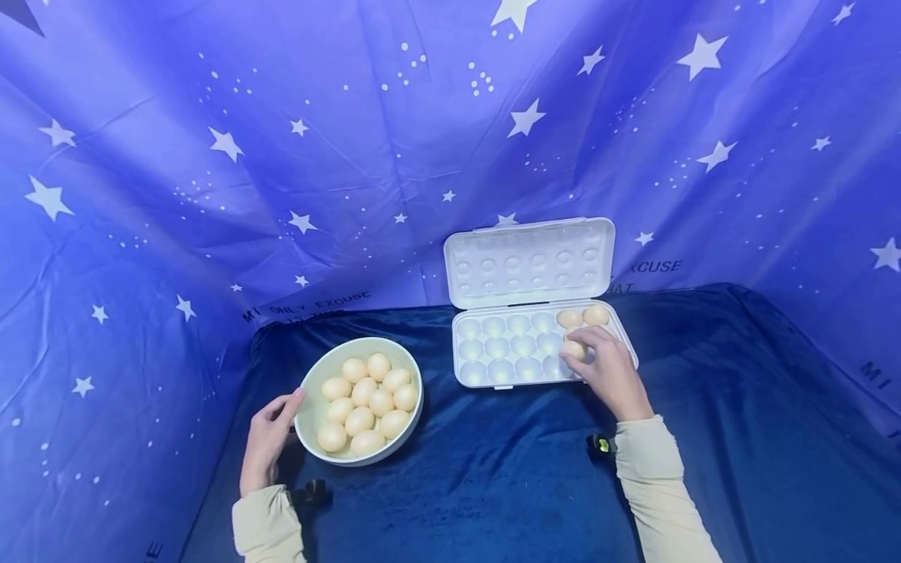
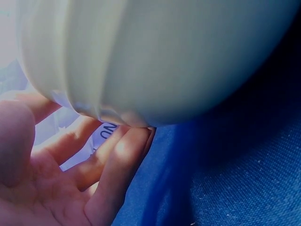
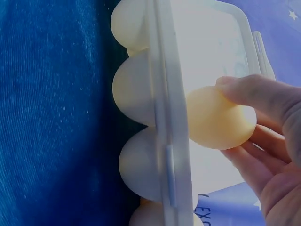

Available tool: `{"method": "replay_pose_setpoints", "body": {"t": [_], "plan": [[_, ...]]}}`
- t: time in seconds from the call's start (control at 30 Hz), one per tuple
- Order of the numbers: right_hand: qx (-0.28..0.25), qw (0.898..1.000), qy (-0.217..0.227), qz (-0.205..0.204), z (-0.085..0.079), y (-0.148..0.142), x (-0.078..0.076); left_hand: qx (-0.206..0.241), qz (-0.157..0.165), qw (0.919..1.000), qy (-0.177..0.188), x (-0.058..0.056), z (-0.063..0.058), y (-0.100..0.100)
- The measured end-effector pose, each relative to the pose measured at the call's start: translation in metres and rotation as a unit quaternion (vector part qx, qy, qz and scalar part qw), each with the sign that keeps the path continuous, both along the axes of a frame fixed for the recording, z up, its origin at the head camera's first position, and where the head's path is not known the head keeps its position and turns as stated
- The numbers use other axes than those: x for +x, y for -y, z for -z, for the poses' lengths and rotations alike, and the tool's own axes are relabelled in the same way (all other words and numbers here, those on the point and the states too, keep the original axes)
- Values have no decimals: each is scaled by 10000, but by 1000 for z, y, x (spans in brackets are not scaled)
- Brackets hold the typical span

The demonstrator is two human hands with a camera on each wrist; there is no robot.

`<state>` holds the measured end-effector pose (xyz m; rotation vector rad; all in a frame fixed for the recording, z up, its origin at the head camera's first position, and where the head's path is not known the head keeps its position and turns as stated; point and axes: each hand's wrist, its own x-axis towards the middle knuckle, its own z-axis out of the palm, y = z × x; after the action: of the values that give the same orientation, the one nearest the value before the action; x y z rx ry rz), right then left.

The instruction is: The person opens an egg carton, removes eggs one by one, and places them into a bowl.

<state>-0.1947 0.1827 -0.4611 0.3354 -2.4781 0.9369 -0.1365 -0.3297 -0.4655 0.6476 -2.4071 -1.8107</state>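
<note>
My right hand point(image 1: 604, 367) pinches an egg point(image 3: 220, 117) between thumb and fingers, low over the near right part of a white plastic egg box point(image 1: 501, 385). Two eggs point(image 1: 583, 317) sit in the box's back right cups. Several cups further left hold nothing; those under my hand are hidden. On the left stands a pale bowl point(image 1: 415, 430) with several eggs point(image 1: 362, 403) in it. My left hand point(image 1: 269, 438) is at its left side, and in the left wrist view the fingertips point(image 2: 136, 136) rest against the bowl's outer wall.
The box's dimpled lid point(image 1: 531, 266) stands raised behind it against the blue star-patterned cloth point(image 1: 380, 156). Dark blue fabric point(image 1: 493, 485) covers the table, with some wrinkles. Black wrist devices point(image 1: 310, 493) show by both sleeves.
</note>
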Motion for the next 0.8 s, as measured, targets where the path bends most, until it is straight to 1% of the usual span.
{"method": "replay_pose_setpoints", "body": {"t": [0.2, 0.33, 0.43, 0.6, 0.8], "plan": [[-56, 9995, -311, 67, 1, 2, 2, -21, 38, 10000, 52, -1, 0, -1], [-129, 9987, -486, 88, 2, 4, 2, -6, 53, 10000, 14, -1, 1, -1], [-162, 9987, -481, 30, 2, 7, 2, 8, 56, 10000, 22, -1, 1, 0], [-206, 9989, -356, -233, -4, 14, 2, 96, -7, 9999, 42, -1, 2, 1], [-281, 9978, -418, -433, -10, 28, 7, 104, -21, 9999, 41, -1, 0, 0]]}}
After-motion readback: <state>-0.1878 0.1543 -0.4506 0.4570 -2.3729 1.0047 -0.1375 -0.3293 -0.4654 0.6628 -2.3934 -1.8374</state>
